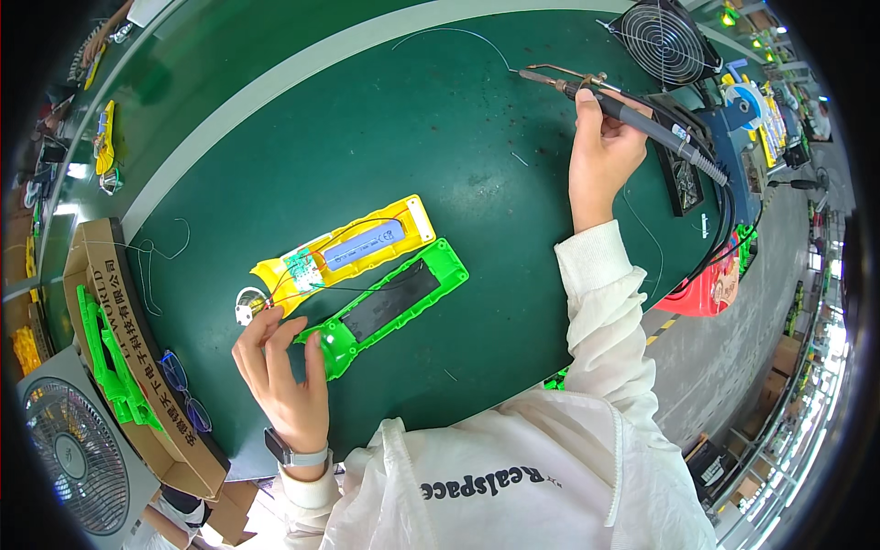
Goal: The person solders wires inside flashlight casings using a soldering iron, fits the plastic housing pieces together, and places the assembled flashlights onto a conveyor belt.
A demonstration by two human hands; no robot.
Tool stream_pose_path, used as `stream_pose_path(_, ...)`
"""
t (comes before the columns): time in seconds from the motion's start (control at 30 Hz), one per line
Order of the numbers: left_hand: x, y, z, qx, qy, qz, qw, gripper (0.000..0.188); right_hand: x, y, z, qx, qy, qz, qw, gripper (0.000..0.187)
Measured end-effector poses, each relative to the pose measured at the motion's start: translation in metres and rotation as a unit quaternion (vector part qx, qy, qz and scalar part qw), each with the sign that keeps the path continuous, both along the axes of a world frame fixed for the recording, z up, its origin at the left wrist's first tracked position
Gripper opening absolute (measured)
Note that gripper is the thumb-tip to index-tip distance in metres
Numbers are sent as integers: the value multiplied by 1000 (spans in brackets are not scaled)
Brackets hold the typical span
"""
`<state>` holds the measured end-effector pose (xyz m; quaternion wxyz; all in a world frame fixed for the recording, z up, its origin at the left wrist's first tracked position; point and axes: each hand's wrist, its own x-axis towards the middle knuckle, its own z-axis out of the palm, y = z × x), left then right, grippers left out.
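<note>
My right hand [605,151] is closed around a soldering iron [632,119] at the upper right, its tip pointing left over the table. A thin wire of solder [495,48] curves away from the guide at the tip. My left hand [284,371] has its fingers bent and apart, at the lamp end of a flashlight in two halves. Its fingertips come to the silver reflector [248,304] and the near end of the green half-shell [440,266]. The yellow half-shell [417,215] holds a blue battery cell [367,244] and a small circuit board [302,269], joined by thin wires.
A cardboard box [188,440] with green shells [115,367] stands at the left, beside blue glasses [186,392] and a grey fan [78,458]. At the far right are a black round fan [662,44], the soldering stand [733,128] with cables, and a red container [701,289].
</note>
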<state>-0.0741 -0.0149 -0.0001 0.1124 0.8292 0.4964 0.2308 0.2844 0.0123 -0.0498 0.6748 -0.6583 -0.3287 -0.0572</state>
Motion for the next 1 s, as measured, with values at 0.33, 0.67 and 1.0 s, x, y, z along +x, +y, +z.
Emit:
stream_pose_path(0.33, -3, 2, -2, 9, 33, 5, 999, 23, 0, 0, 0, 8, -5, -11, 1000, 26)
stream_pose_path(0.67, -3, 2, -4, 15, 38, 4, 999, 23, 0, 0, 0, -1, -20, -14, 1000, 24)
stream_pose_path(1.0, 0, 3, -4, 13, 40, -3, 999, 23, -1, 0, 0, 2, -23, -10, 1000, 25)
